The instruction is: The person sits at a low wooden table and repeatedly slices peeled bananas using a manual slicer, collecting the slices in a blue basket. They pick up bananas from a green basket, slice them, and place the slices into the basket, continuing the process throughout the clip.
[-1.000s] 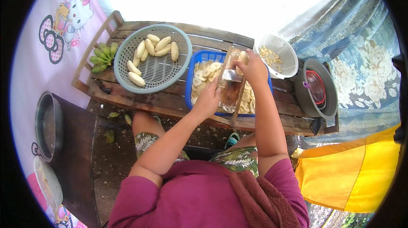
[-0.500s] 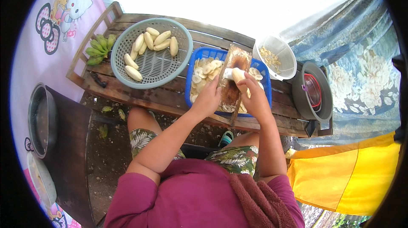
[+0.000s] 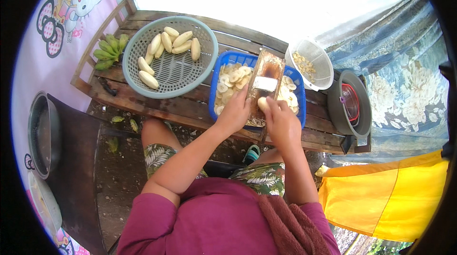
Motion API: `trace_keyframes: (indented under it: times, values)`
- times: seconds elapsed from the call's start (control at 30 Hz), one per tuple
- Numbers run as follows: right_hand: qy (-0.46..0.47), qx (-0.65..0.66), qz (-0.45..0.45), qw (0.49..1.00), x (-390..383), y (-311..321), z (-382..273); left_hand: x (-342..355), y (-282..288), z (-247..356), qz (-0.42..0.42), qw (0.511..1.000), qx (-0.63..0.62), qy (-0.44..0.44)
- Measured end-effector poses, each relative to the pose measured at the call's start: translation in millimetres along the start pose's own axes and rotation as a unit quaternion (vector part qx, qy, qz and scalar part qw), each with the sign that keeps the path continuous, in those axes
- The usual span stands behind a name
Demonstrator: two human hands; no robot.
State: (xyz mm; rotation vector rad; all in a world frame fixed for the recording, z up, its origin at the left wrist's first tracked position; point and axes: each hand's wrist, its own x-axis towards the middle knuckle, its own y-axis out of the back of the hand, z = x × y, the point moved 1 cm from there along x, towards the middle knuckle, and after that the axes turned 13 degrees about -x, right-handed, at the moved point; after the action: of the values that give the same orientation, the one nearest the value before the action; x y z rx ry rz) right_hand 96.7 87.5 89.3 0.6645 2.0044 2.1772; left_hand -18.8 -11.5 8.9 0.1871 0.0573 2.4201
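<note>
A wooden slicer board (image 3: pixel 273 66) with a pale metal blade plate (image 3: pixel 265 83) lies slanted across a blue plastic basket (image 3: pixel 215 76). My left hand (image 3: pixel 234 111) grips the board's left edge. In my right hand (image 3: pixel 283 121) is a peeled banana (image 3: pixel 263 104), pressed to the board just below the blade plate. Round banana slices (image 3: pixel 230 78) fill the basket on both sides of the board. Left of the basket, a grey-green colander (image 3: pixel 166 76) holds several whole peeled bananas (image 3: pixel 183 39).
A bunch of green bananas (image 3: pixel 108 51) and a dark-handled tool (image 3: pixel 107 87) lie at the left of the slatted wooden bench (image 3: pixel 190 116). At the right stand a white colander (image 3: pixel 322 67) with small pieces and a grey basin (image 3: pixel 335 107) containing a red-rimmed item.
My right hand has slid the banana down the board toward me, from over the blade plate to below it, uncovering the plate. My left hand keeps its hold on the board.
</note>
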Motion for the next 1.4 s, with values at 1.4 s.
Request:
trace_keyframes:
  times: [1.4]
  values:
    - [-0.099, 0.114, 0.071, 0.986, 74.7, -48.5, 3.8, -3.9, -2.3, 1.7, 0.026, 0.998, 0.057, 0.021]
